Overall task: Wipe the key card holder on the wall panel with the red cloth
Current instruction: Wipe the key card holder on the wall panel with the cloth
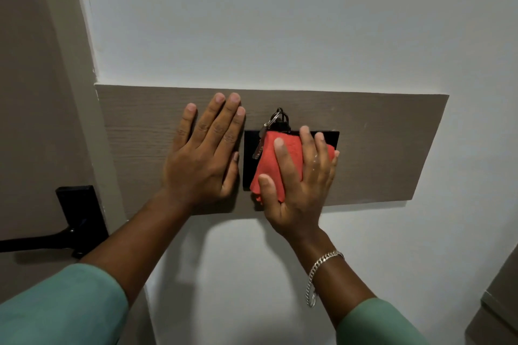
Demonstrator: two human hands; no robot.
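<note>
A black square key card holder [250, 159] sits in the middle of a grey-brown wood wall panel [386, 148]. A key ring with a metal key [266, 129] sticks out of its top edge. My right hand [301, 185] presses a bunched red cloth [276, 159] flat against the holder's face, covering most of it. My left hand [203, 151] lies flat on the panel just left of the holder, fingers spread and holding nothing.
White wall surrounds the panel. At the left is a beige door frame [81, 109] and a door with a black lever handle [70, 230]. A brown furniture edge [501, 297] shows at the lower right.
</note>
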